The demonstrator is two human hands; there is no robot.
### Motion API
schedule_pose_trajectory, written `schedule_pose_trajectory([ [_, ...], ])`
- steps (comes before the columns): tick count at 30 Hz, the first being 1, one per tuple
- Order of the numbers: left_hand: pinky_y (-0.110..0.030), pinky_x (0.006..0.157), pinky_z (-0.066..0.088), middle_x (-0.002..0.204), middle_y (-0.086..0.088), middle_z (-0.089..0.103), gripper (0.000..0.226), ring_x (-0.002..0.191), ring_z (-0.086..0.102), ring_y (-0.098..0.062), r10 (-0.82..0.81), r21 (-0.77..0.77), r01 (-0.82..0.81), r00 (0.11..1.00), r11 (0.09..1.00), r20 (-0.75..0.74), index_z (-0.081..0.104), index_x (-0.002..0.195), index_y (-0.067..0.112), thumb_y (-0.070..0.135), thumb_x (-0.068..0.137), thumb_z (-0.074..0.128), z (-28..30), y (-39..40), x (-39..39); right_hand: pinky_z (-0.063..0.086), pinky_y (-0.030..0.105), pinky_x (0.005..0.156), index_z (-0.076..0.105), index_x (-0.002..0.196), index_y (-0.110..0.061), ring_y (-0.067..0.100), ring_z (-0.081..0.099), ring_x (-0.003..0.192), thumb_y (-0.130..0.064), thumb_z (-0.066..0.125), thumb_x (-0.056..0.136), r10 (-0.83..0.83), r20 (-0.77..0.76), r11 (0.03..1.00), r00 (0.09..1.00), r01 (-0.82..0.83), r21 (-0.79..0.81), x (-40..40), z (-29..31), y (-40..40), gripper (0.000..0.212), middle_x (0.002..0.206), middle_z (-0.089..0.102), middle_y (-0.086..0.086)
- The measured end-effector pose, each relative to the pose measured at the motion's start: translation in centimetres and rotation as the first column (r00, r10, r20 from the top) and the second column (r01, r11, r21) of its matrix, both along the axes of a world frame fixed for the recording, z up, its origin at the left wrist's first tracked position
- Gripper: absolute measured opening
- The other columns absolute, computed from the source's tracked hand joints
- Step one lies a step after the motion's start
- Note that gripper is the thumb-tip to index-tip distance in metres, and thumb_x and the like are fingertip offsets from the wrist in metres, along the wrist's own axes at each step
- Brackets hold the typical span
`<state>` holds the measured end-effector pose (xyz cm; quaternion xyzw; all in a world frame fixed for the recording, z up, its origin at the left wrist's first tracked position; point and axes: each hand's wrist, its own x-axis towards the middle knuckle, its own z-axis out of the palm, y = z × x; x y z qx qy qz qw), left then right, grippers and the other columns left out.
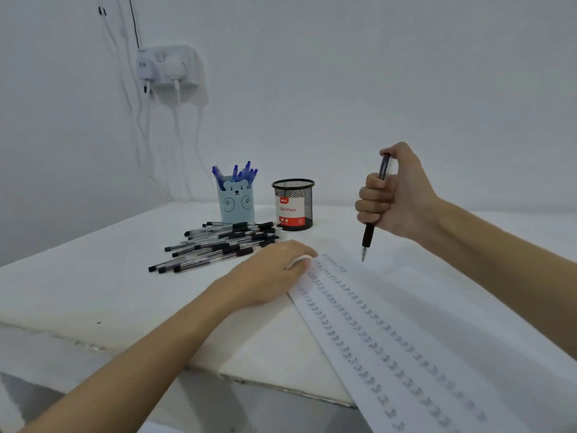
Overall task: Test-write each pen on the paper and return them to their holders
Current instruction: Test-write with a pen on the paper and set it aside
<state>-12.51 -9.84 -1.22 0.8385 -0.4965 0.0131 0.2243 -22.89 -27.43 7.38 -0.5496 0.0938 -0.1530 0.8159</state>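
My right hand (395, 195) grips a black pen (368, 237) in a fist, thumb on its top end, tip pointing down just above the paper (406, 323). The paper carries several rows of small test marks. My left hand (274, 271) lies flat on the paper's left edge, fingers relaxed. A pile of black pens (218, 245) lies on the table left of that hand. Behind the pile stands a light-blue bear holder (236, 204) with several blue pens (237, 175) in it. A black mesh holder (294, 203) labelled "Ball Pens" stands to its right.
The white table (93, 285) ends at a front edge close to me, and the paper hangs over it. A white wall stands right behind the holders. A wall socket (170, 67) with plugs and hanging cables is at upper left.
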Motion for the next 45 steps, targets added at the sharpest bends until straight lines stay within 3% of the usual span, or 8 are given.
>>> schedule_pose_trajectory([
  [3,-0.024,0.107,0.03,0.137,0.01,0.047,0.035,0.125,0.04,-0.006,-0.026,0.054,0.023,0.999,0.998,0.04,0.05,0.133,0.027,0.033,0.1,0.038,-0.3,-1.1,-0.3,0.019,0.022,0.046,0.054,0.065,-0.008,0.011,0.016,0.04,-0.066,0.051,0.081,-0.052,0.025,0.998,0.998,0.053,-0.016,-0.9,0.0,-0.8,0.059,0.046,0.021,-0.004],
  [8,-0.027,0.094,0.039,0.109,0.018,0.05,0.028,0.105,0.047,-0.002,-0.038,0.055,0.034,0.997,0.998,0.069,0.057,0.118,0.039,0.047,0.092,0.048,-0.1,-0.6,-0.8,0.044,0.024,0.054,0.063,0.102,0.0,0.019,0.059,0.051,-0.028,0.035,0.098,-0.05,-0.011,0.982,0.999,0.047,-0.183,-1.1,-1.4,-1.9,0.04,0.067,0.069,0.014],
  [13,-0.022,0.091,0.042,0.11,0.014,0.054,0.022,0.101,0.052,0.001,-0.051,0.002,0.051,0.996,0.999,0.076,0.06,0.113,0.032,0.028,0.096,0.048,0.5,0.0,-0.6,0.049,0.029,0.063,0.07,0.093,-0.003,0.026,0.06,0.056,-0.057,0.028,0.096,-0.003,-0.205,0.915,0.979,-0.08,-0.394,-1.4,-2.7,-2.4,0.069,0.072,0.069,0.021],
  [17,-0.009,0.078,0.036,0.11,0.009,0.056,0.024,0.101,0.051,-0.003,0.0,-0.026,0.001,0.998,1.0,0.057,0.063,0.11,0.028,0.02,0.097,0.045,0.6,-0.6,1.1,0.041,0.021,0.055,0.062,0.072,-0.007,0.015,0.05,0.051,-0.023,0.065,0.088,-0.147,-0.133,0.788,0.98,0.035,-0.615,-0.6,-4.3,-1.6,0.023,0.061,0.06,0.008],
  [22,-0.02,0.08,0.04,0.101,0.009,0.059,0.017,0.095,0.054,-0.004,0.0,-0.1,0.008,0.997,0.995,0.081,0.066,0.1,0.026,0.022,0.094,0.051,0.2,-2.4,2.1,0.034,0.023,0.043,0.06,0.065,-0.004,0.022,0.045,0.038,-0.021,0.044,0.095,-0.102,-0.153,0.813,0.983,-0.006,-0.582,0.6,-6.2,0.1,0.038,0.05,0.053,0.011],
  [25,-0.025,0.085,0.043,0.096,0.011,0.055,0.012,0.092,0.053,-0.003,-0.034,-0.158,0.051,0.993,0.986,0.109,0.066,0.097,0.023,0.023,0.091,0.055,-0.9,-2.8,2.3,0.029,0.018,0.037,0.058,0.053,-0.007,0.018,0.042,0.032,-0.018,0.057,0.088,-0.123,-0.095,0.736,0.988,0.027,-0.676,1.1,-7.5,0.7,0.037,0.047,0.054,0.012],
  [31,-0.022,0.086,0.04,0.1,0.009,0.054,0.012,0.095,0.054,-0.005,-0.039,-0.188,0.056,0.995,0.981,0.091,0.065,0.099,0.022,0.021,0.09,0.056,-1.6,-2.7,2.9,0.025,0.014,0.033,0.027,0.035,-0.017,0.019,0.041,0.031,0.008,0.052,0.073,-0.201,0.085,0.607,0.976,0.192,-0.771,1.3,-8.6,0.7,0.052,0.03,0.033,-0.003],
  [45,-0.004,0.073,0.033,0.101,0.005,0.055,0.01,0.092,0.054,-0.006,-0.027,-0.186,0.043,0.996,0.982,0.087,0.065,0.097,0.023,0.022,0.09,0.057,-1.6,-2.8,2.6,0.024,0.012,0.031,0.023,0.039,-0.016,0.007,0.041,0.026,0.009,0.051,0.074,-0.143,0.095,0.537,0.985,0.158,-0.829,1.1,-8.7,1.0,0.051,0.036,0.02,-0.002],
])
